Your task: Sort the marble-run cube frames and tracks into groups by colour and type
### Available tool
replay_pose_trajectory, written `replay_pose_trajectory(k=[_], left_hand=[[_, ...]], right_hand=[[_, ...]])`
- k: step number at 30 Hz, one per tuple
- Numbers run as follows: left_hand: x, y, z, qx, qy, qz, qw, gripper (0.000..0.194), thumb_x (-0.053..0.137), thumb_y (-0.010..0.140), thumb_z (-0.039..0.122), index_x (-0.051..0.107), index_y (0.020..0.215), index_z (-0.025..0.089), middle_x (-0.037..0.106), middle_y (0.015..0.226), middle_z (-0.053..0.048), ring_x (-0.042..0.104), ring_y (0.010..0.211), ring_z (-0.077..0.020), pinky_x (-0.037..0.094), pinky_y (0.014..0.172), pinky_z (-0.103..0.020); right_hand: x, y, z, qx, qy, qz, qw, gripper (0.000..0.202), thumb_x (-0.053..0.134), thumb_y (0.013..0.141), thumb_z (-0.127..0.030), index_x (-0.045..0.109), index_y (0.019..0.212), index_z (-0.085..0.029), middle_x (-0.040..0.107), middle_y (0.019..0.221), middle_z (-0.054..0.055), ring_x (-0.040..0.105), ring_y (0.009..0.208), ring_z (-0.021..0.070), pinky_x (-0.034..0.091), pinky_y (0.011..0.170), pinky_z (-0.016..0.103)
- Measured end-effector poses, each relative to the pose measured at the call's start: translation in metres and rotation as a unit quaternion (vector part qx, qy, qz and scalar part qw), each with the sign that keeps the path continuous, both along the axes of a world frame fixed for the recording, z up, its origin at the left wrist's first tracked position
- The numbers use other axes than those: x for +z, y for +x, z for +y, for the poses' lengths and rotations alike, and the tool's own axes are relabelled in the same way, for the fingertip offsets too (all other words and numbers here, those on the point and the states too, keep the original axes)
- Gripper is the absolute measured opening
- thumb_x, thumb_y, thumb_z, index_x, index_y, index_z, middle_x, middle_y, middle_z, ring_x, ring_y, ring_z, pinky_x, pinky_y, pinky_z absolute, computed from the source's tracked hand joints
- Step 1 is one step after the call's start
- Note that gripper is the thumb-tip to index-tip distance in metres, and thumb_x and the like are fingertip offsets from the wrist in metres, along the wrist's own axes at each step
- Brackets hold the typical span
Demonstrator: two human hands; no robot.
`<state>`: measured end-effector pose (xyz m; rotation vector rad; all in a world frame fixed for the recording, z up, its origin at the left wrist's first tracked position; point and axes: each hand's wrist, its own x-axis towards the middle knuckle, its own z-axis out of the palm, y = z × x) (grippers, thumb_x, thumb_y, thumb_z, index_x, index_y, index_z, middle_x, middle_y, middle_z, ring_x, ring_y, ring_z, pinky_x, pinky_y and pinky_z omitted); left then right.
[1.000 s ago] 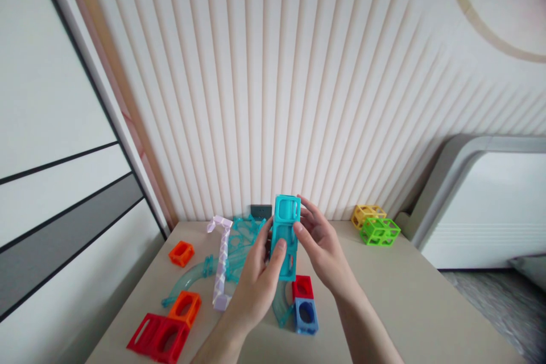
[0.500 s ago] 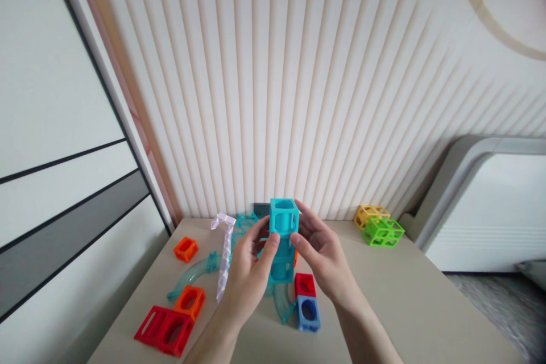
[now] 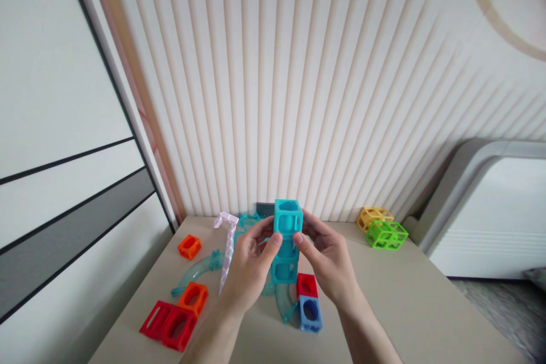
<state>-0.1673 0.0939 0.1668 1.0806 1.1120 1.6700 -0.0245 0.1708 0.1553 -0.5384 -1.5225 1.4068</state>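
A white fluted wall panel (image 3: 239, 79) rises behind a beige tabletop (image 3: 375, 307), whose near edge is cut off by the bottom of the view. At far left, a white cabinet front (image 3: 63, 68) with a grey band and black lines runs out of view. On the table's left side lie two joined red plastic hollow blocks (image 3: 170, 310), touching an orange plastic hollow cube (image 3: 199, 307); a smaller-looking orange block (image 3: 190, 246) sits apart, farther back. A translucent teal curved tube (image 3: 196, 273) arcs rightward behind a lilac-and-white patterned stick with a bent top (image 3: 228, 250), the lower end of which is near the left forearm. The left hand (image 3: 249, 261) grips one side of an upright teal plastic tower of three stacked hollow cubes (image 3: 287, 222), thumb on the near face, its other fingers partly hidden. The tower is held up over the middle of the table, hiding much of the teal pieces and a dark box (image 3: 264, 209) by the wall. The right hand (image 3: 330, 261) grips the opposite side likewise, its fingers largely behind the tower. Below it, a red hollow cube (image 3: 306, 277) touches a blue one (image 3: 313, 325). Farther right, a green openwork frame (image 3: 386, 235) partly covers a yellow one (image 3: 375, 216); beyond, a grey-and-white headboard-like panel (image 3: 490, 205) is cut off at the edge.
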Motion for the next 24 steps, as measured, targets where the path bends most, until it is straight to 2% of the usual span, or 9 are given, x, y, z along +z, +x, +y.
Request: replay_pose_trajectory(k=[4,8,11,14,20,24], left_hand=[[-0.005,-0.003,0.0,-0.038,0.021,-0.025,0.999,0.058,0.07,0.09,0.046,0.059,0.139,0.017,0.067,0.134,-0.015,0.062,0.126,-0.0323,0.053,0.103,-0.041],[-0.009,-0.003,0.0,-0.029,0.003,-0.042,0.999,0.055,0.066,0.092,0.049,0.059,0.139,0.022,0.062,0.142,-0.012,0.055,0.134,-0.0309,0.046,0.111,-0.041],[-0.009,-0.001,0.001,-0.057,-0.026,-0.04,0.997,0.048,0.064,0.093,0.05,0.065,0.131,0.021,0.07,0.131,-0.01,0.062,0.125,-0.0303,0.051,0.103,-0.039],[-0.009,0.002,0.001,-0.077,-0.023,-0.032,0.996,0.047,0.06,0.094,0.053,0.067,0.128,0.022,0.075,0.118,-0.008,0.066,0.115,-0.0285,0.054,0.096,-0.037],[-0.02,0.007,-0.001,0.004,-0.05,-0.013,0.999,0.052,0.056,0.091,0.063,0.071,0.118,0.022,0.078,0.096,-0.007,0.07,0.098,-0.0268,0.055,0.082,-0.034],[-0.025,0.005,0.001,-0.007,-0.053,-0.018,0.998,0.051,0.056,0.09,0.065,0.075,0.111,0.022,0.076,0.083,-0.006,0.07,0.08,-0.0254,0.054,0.069,-0.033]], right_hand=[[0.006,-0.001,-0.003,-0.016,-0.022,0.039,0.999,0.043,0.078,0.086,-0.041,0.071,0.125,-0.026,0.077,0.116,0.008,0.071,0.108,0.0295,0.057,0.096,0.046],[0.012,-0.002,-0.003,-0.007,-0.089,0.121,0.989,0.029,0.072,0.091,-0.04,0.075,0.116,-0.026,0.078,0.11,0.005,0.072,0.102,0.0245,0.059,0.09,0.037],[0.014,-0.003,-0.003,0.007,-0.124,0.171,0.977,0.024,0.073,0.09,-0.041,0.077,0.108,-0.024,0.08,0.099,0.004,0.074,0.093,0.0224,0.06,0.084,0.034],[0.014,-0.005,-0.005,0.017,-0.135,0.193,0.972,0.025,0.075,0.088,-0.041,0.076,0.107,-0.024,0.079,0.096,0.004,0.074,0.087,0.0213,0.061,0.081,0.033],[0.012,-0.007,-0.009,0.046,-0.133,0.182,0.973,0.025,0.072,0.091,-0.042,0.075,0.11,-0.026,0.079,0.093,0.004,0.074,0.083,0.0212,0.061,0.077,0.034],[0.008,-0.007,-0.011,0.05,-0.117,0.162,0.979,0.025,0.067,0.095,-0.042,0.073,0.114,-0.026,0.079,0.096,0.004,0.074,0.088,0.0223,0.06,0.079,0.035]])
